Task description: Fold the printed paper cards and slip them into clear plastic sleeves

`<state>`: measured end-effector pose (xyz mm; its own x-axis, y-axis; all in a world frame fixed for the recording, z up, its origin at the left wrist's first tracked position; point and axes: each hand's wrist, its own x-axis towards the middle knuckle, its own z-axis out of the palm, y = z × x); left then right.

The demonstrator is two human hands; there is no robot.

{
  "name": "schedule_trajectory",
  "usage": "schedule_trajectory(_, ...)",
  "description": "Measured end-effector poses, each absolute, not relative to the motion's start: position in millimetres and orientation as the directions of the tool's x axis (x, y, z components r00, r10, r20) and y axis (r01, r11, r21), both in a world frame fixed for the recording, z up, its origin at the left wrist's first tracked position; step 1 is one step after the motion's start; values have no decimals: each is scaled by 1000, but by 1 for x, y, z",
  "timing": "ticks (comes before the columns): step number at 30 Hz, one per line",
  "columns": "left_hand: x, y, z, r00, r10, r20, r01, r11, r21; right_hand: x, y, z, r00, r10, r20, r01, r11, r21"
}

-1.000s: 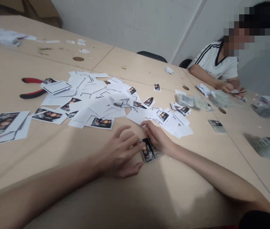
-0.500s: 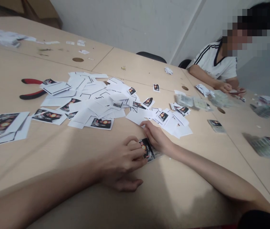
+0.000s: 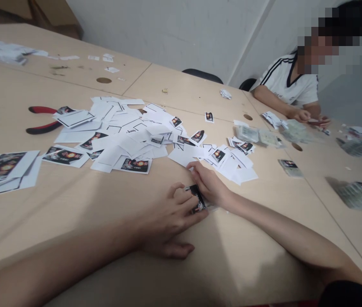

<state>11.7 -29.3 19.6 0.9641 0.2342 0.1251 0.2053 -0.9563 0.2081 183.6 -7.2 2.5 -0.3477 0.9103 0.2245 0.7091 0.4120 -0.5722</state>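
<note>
A black printed card (image 3: 199,198) with a picture on it lies on the table between my hands, what looks like clear plastic showing at its lower right edge. My left hand (image 3: 171,219) rests over the card's left part, fingers stretched across its face and thumb apart on the table side. Along the card's right edge, my right hand (image 3: 212,184) is closed, its curled fingers holding that side; the fingertips are partly hidden. Just beyond the hands spreads a heap of white paper cut-outs (image 3: 129,143), several with the same dark print.
Red-handled pliers (image 3: 43,120) lie at the heap's left, beside a stack of printed papers (image 3: 14,168). Clear plastic packs (image 3: 248,134) and more packs (image 3: 360,196) stand to the right. A co-worker (image 3: 291,94) handles small items at the far right of the table (image 3: 110,256).
My left hand has slid a little to the right, its fingers covering more of the card. My right hand stays at the card's edge.
</note>
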Motion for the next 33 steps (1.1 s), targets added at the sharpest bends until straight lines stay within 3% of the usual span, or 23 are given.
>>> schedule_trajectory(13, 4, -22, 23, 940, 216, 265, 153, -959, 241, 185, -5, 5, -426, 871, 246, 691, 489, -533)
schedule_trajectory(21, -4, 0, 29, 926, 295, 234, 256, -949, 185, 187, -6, 3, -438, 858, 269, 665, 510, -545)
schedule_trajectory(26, -6, 7, 25, 883, 369, 291, 340, -929, 144, 187, -6, 4, -436, 862, 260, 666, 503, -551)
schedule_trajectory(33, 0, -7, 26, 920, 272, 282, 246, -961, 124, 185, -6, 5, -428, 868, 253, 678, 493, -545)
